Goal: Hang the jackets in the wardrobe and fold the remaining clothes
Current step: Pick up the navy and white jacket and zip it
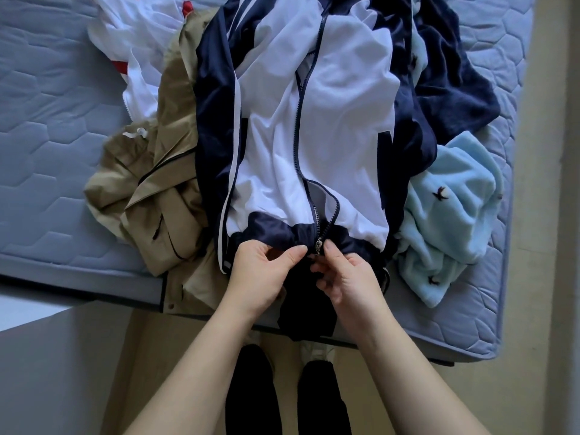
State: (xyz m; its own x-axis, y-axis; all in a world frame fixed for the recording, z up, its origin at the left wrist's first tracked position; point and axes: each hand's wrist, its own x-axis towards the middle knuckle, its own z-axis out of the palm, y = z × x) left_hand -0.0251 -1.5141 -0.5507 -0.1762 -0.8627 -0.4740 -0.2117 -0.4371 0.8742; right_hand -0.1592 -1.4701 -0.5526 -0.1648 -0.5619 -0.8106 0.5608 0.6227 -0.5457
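Both the left hand (263, 271) and right hand (348, 277) pinch the track jacket (314, 120) hem at its zipper slider (318, 246); we judge nothing hung or folded.

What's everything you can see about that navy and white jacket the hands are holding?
The jacket is a thin, shiny-looking track top: white front panels, navy sleeves with white stripes, navy gathered hem, navy zip. It lies front up on a mattress, hem toward the person, between a beige coat and a light blue fleece. Its metal slider sits at the hem, teeth parted just above. The left hand and right hand pinch the hem either side of it.
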